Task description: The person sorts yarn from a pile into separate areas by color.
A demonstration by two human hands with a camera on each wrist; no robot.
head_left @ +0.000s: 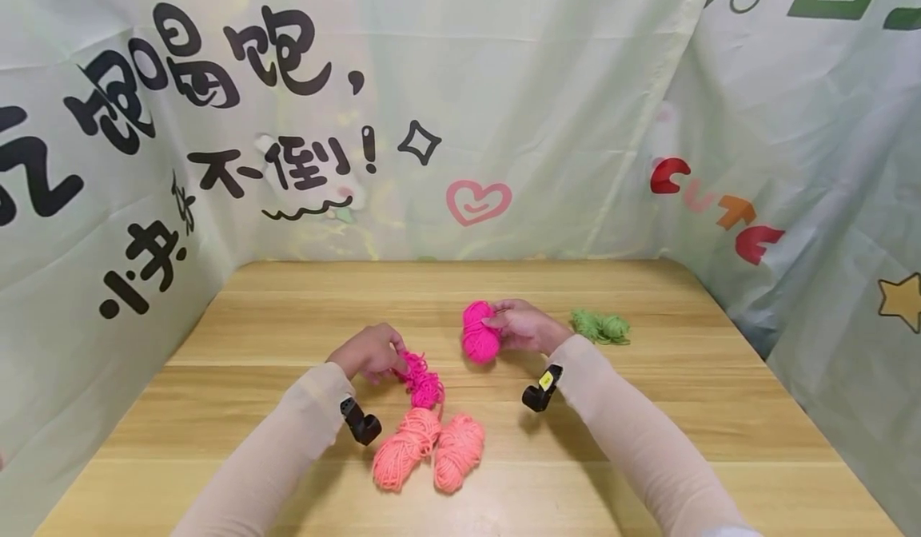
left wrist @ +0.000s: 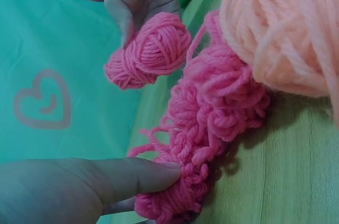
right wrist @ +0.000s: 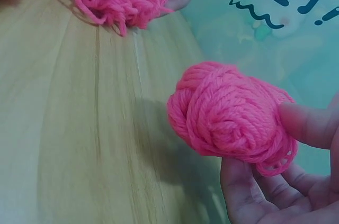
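Note:
My right hand [head_left: 528, 325] pinches a tight hot-pink ball of yarn [head_left: 480, 332] between thumb and fingers, held over the table with its shadow beneath in the right wrist view. At the left, my left hand [head_left: 370, 353] grips the end of a loose, tangled pink yarn bundle [head_left: 423, 381]; the thumb [left wrist: 153, 173] presses on its strands. The bundle's near end reaches two coral yarn skeins, the left one [head_left: 404, 451] and the right one [head_left: 459, 452], lying side by side at the front of the table.
A small green yarn skein [head_left: 600, 327] lies at the back right, beyond the right wrist. The wooden table [head_left: 324, 293] ends at a fabric backdrop [head_left: 561, 121] at the back and sides. Each wrist wears a small black camera.

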